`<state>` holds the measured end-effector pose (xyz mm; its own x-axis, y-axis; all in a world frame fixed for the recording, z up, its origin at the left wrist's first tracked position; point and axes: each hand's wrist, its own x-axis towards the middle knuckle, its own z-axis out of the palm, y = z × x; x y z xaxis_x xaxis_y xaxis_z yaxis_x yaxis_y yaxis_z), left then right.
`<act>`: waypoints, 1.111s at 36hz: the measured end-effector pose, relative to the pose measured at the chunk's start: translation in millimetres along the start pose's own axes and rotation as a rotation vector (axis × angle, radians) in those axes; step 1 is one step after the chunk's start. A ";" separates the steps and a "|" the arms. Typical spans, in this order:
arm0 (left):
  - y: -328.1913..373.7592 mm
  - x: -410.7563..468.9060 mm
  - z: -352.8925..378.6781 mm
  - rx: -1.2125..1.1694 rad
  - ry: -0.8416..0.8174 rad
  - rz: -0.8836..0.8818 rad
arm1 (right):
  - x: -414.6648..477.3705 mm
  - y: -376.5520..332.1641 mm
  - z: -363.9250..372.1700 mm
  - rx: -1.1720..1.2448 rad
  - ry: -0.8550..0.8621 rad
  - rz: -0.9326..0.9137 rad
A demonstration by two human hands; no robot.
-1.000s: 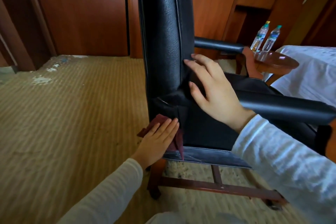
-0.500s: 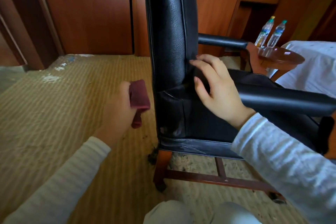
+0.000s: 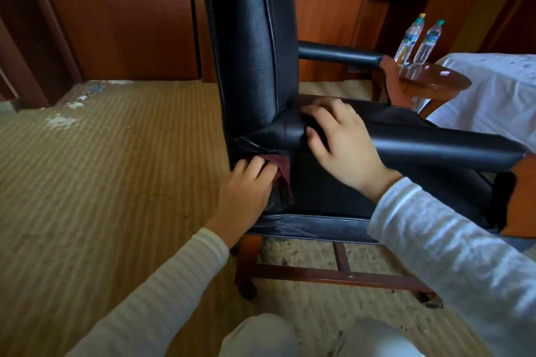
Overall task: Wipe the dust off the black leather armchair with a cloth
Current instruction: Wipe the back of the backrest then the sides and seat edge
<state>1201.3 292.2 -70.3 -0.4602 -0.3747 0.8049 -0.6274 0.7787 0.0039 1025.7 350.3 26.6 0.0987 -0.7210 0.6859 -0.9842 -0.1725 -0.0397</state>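
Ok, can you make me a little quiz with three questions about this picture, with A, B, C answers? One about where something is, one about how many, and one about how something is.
1. Where is the dark red cloth?
A. On the white bed cover
B. Against the side of the black leather armchair, just under its near black padded armrest
C. Flat on the carpet

2. How many clear plastic water bottles are on the round wooden side table?
A. One
B. Four
C. Two

3. How are those bottles?
A. Standing upright with caps on
B. Lying on their sides
C. Upright with no caps

Answers:
1 B: the cloth is pressed on the leather below where the armrest joins the back.
2 C: two bottles stand side by side.
3 A: both stand upright, one with a yellow cap and one with a green cap.
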 end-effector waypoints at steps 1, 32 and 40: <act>2.5 -0.4 3.2 0.032 -0.015 0.005 | 0.0 0.3 1.5 -0.035 -0.017 0.010; -5.5 -35.8 -1.0 -0.301 -0.158 -0.419 | -11.3 12.1 11.5 -0.299 0.059 -0.088; 3.9 -73.1 27.3 -0.134 -0.307 -0.377 | -9.4 14.5 13.4 -0.253 0.093 -0.106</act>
<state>1215.3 308.9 -145.4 -0.3932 -0.7576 0.5210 -0.7088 0.6107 0.3531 1012.5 345.6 9.8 0.2004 -0.6409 0.7410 -0.9757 -0.0618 0.2104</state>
